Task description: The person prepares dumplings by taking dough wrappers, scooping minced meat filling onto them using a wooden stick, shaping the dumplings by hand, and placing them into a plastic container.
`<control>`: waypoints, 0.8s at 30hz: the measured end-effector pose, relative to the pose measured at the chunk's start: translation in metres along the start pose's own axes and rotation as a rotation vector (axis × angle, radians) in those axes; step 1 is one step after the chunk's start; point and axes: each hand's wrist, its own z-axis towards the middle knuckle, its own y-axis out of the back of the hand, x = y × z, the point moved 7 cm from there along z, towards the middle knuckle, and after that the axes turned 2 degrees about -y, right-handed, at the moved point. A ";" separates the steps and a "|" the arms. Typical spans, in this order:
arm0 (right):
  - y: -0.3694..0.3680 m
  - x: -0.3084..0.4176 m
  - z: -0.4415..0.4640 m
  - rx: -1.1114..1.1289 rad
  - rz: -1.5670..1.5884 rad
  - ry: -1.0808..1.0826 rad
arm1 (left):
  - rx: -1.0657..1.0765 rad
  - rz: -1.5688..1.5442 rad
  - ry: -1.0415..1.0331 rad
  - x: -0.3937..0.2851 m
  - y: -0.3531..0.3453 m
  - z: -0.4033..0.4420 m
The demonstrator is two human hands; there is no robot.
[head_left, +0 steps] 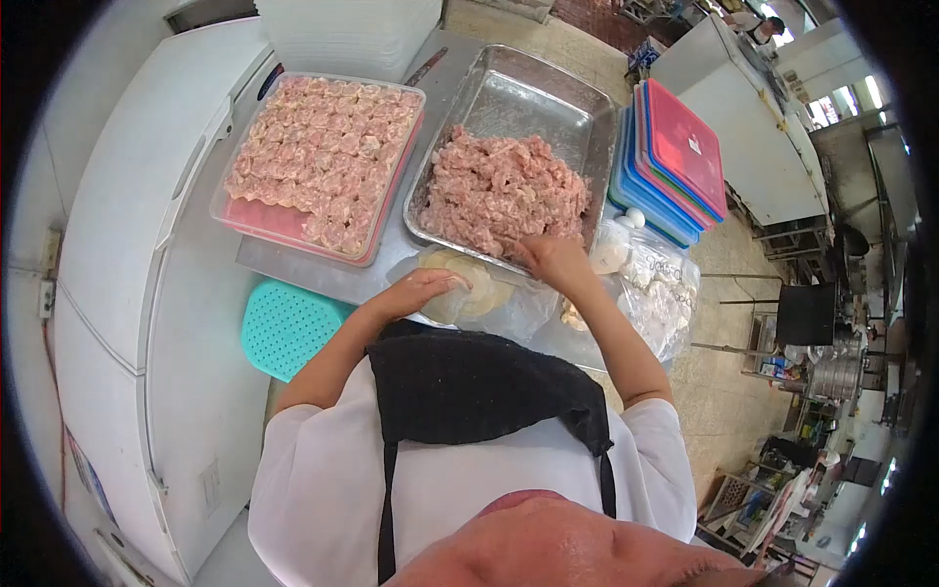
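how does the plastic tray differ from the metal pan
The plastic tray looks pinkish; the metal pan is silvery. The plastic tray holds small pieces in rows, while the metal pan holds one loose mound of meat. The plastic tray is nearly full; the metal pan is bare at its far end. Both hold pinkish food.

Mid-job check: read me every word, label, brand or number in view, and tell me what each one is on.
No text can be read.
White label on the red lid: too small to read.
Pale sheet on the white appliance: too faint to read.
Metal tray: no lettering visible.
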 end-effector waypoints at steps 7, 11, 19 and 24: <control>-0.016 -0.041 -0.015 0.096 0.672 -0.092 | -0.170 -0.287 -0.029 -0.034 0.007 0.024; 0.019 -0.033 -0.023 -0.061 1.051 -0.282 | -0.333 -0.859 -0.150 -0.070 0.007 0.056; 0.020 -0.035 -0.005 -0.326 0.770 -0.057 | -0.241 -1.329 -0.413 -0.127 0.004 0.120; 0.080 -0.033 -0.048 -0.120 0.161 -0.160 | -0.619 -1.224 -0.351 -0.109 0.010 0.111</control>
